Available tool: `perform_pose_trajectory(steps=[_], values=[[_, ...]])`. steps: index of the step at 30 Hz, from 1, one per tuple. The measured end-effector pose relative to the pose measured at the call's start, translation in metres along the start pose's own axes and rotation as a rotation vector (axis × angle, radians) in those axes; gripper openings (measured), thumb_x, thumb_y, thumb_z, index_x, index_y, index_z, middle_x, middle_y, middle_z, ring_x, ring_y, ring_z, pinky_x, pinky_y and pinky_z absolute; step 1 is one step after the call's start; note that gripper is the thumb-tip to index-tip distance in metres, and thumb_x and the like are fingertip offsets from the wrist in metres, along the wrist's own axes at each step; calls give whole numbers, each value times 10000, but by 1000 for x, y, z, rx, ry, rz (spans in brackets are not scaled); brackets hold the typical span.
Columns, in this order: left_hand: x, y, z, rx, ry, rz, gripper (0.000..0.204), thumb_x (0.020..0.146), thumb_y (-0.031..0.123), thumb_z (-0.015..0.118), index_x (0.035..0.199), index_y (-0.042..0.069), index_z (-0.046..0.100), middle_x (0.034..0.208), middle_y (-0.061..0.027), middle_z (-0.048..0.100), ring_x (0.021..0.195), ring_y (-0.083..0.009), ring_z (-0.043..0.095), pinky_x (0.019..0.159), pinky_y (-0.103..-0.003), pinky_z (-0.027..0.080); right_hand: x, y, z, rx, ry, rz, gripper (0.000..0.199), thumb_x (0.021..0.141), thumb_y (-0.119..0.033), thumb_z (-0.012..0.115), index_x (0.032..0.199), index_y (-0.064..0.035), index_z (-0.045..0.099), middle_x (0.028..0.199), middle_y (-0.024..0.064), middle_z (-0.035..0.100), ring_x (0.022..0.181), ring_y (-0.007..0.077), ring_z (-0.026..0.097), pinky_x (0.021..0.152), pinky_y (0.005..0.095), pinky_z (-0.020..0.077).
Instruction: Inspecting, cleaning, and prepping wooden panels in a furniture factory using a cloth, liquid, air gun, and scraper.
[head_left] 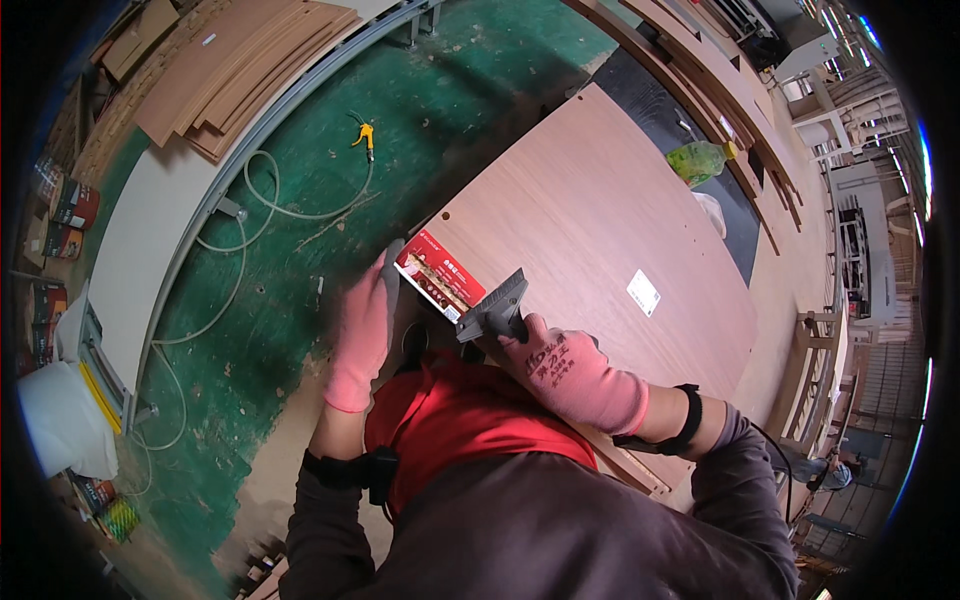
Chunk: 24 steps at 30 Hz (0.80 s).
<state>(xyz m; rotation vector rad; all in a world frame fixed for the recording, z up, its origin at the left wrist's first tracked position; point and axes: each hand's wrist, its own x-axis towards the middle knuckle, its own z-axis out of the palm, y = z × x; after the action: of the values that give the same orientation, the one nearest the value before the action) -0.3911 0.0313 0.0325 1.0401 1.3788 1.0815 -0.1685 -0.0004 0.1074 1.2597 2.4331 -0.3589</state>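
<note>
In front of me lies a large wood-grain panel (600, 200). A red and white printed label (440, 275) lies along its near left edge. My right hand (580, 375), in a pink glove with a dark palm, grips a dark grey scraper (495, 305) with a wide, flat head. The scraper's head rests over the label's right end. My left hand (365, 325), gloved the same way, is at the panel's left corner with its fingers stretched out along the edge beside the label. A small white sticker (643, 293) sits farther right on the panel.
A yellow air blow gun (364, 137) on a clear hose hangs over the green floor (470, 90) side. Stacked boards (235, 70) lie on a long bench (150, 250) at left. A green-tinted plastic bottle (697, 162) and long wooden strips (700, 80) are beyond the panel.
</note>
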Motion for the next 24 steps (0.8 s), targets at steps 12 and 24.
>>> perform_pose_trajectory(steps=[12, 24], values=[[4, 9, -3, 133, 46, 53, 399, 963, 237, 364, 1251, 10, 520, 1217, -153, 580, 1124, -244, 544, 947, -300, 382, -6, 9, 6, 168, 19, 58, 310, 932, -332, 442, 1151, -131, 531, 1023, 154, 525, 681, 302, 635, 574, 402, 511], [4, 17, -1, 285, 85, 148, 347, 934, 189, 398, 1152, -6, 585, 1094, -171, 629, 1011, -272, 588, 879, -317, 420, 3, 13, -11, 86, -49, -96, 329, 879, -202, 454, 1180, -87, 518, 984, 190, 540, 712, 284, 615, 548, 386, 506]])
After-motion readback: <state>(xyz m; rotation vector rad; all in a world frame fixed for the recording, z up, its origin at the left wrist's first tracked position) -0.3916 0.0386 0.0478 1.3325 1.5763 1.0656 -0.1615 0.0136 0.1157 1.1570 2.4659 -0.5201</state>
